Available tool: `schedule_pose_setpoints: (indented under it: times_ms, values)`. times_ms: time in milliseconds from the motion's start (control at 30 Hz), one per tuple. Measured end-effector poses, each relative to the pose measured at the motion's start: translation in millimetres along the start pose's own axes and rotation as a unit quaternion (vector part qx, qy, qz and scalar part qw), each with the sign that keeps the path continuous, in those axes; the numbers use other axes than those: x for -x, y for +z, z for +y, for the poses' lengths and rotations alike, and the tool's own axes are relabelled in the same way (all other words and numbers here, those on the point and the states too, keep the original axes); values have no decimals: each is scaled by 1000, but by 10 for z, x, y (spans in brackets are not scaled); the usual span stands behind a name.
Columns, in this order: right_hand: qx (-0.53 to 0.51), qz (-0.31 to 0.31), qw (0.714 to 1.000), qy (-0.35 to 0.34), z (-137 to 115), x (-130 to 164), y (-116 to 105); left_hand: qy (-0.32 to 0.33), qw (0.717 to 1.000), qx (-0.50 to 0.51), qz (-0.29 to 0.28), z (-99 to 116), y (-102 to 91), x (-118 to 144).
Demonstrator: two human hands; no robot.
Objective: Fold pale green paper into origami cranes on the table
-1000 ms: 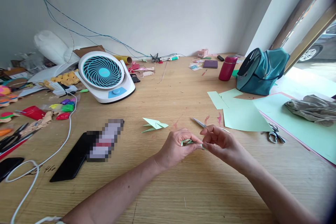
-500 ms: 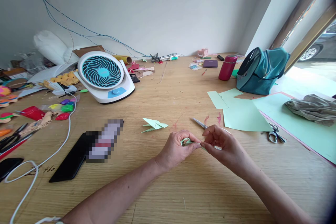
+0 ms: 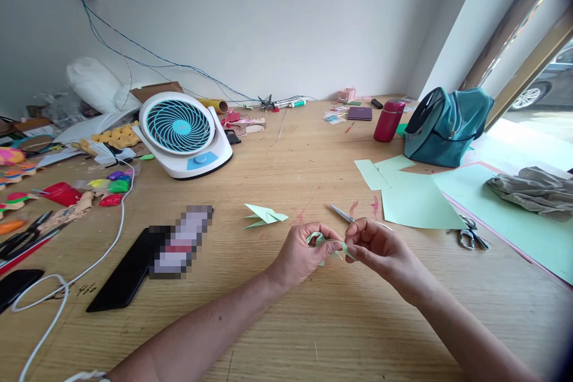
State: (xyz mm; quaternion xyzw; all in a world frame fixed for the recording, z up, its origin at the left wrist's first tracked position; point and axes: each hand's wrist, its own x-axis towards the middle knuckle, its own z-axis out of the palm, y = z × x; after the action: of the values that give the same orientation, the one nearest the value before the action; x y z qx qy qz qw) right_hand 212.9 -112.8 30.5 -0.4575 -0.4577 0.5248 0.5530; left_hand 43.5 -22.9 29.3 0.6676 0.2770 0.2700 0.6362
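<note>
My left hand (image 3: 301,255) is closed around a small piece of folded green paper (image 3: 332,250). My right hand (image 3: 377,249) pinches the right end of that same paper between thumb and fingertips. Much of the paper is covered by my fingers, so its full shape cannot be made out. To the left of my hands, a pale green folded paper figure (image 3: 267,215) with pointed ends lies on the table. Just beyond my right hand the blades of a pair of scissors (image 3: 341,213) point away to the left; the hand covers part of them.
Light green paper sheets (image 3: 414,200) lie at right beside metal clips (image 3: 468,237), a teal bag (image 3: 447,125) and a red flask (image 3: 389,121). On the left are a fan (image 3: 181,128), a black phone-like slab (image 3: 123,271) and a white cable (image 3: 117,230).
More of the green paper now shows between my hands, with small points sticking out below the fingers. My right hand has shifted slightly to the right. The view has tilted a little.
</note>
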Motion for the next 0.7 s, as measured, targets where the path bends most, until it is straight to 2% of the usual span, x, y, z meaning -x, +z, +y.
schedule_pose_setpoints:
  times_ms: [133, 333, 500, 700]
  values:
    - [23, -1, 999, -22, 24, 14, 10, 19, 1000, -2, 15, -4, 5, -5]
    - [70, 30, 996, -54, 51, 6, 10, 75, 997, -21, 7, -25, 3, 0]
    - [69, 33, 996, -50, 31, 4, 18, 114, 994, 2, 1, -27, 5, -1]
    - [53, 27, 998, -22, -33, 3, 16, 108, 994, -5, 15, 12, 5, 15]
